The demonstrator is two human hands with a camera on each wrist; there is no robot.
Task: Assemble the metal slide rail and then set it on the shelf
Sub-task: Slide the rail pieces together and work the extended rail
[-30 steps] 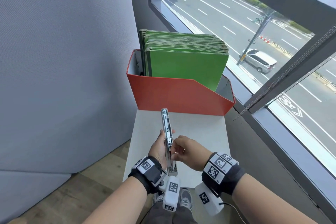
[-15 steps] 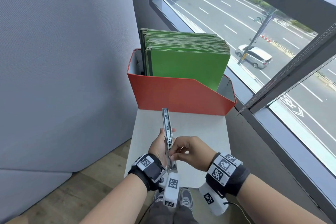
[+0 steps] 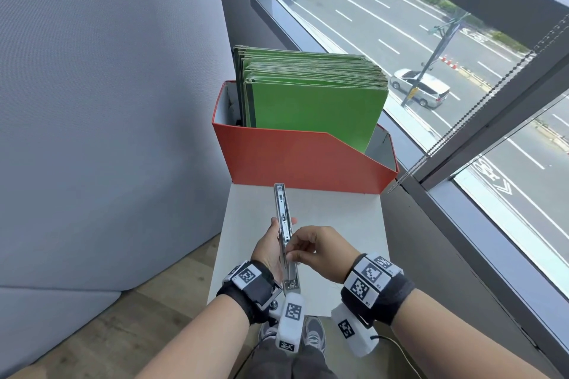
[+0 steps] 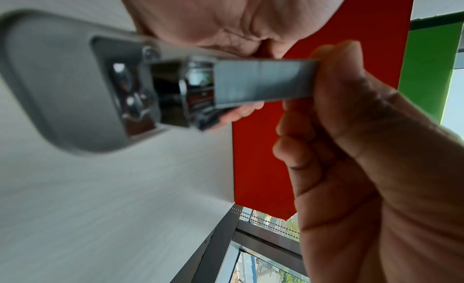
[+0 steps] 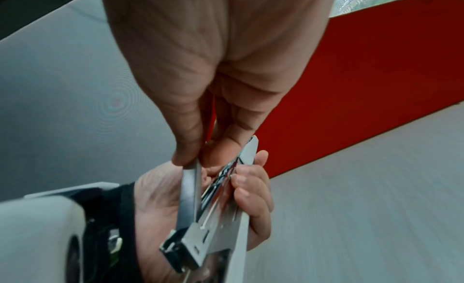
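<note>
The metal slide rail (image 3: 284, 224) is a long silver channel held on edge above the white shelf top (image 3: 338, 218), pointing away from me. My left hand (image 3: 277, 237) grips its middle from the left, fingers curled round it (image 5: 251, 190). My right hand (image 3: 297, 251) pinches the thin inner strip (image 5: 194, 180) on the rail's near half between thumb and fingers. In the left wrist view the rail's end (image 4: 263, 81) shows head-on, with the right hand (image 4: 351, 138) wrapped beside it. The rail's near end (image 5: 191, 245) shows its open channel.
A red file box (image 3: 301, 163) full of green folders (image 3: 311, 108) stands at the shelf's far end, just beyond the rail's tip. A grey padded wall (image 3: 107, 101) is on the left, a window (image 3: 431, 40) with a bead chain on the right. Wooden floor lies below left.
My right hand's fingers have shifted slightly along the rail towards me. The rail and my left hand stay almost where they were.
</note>
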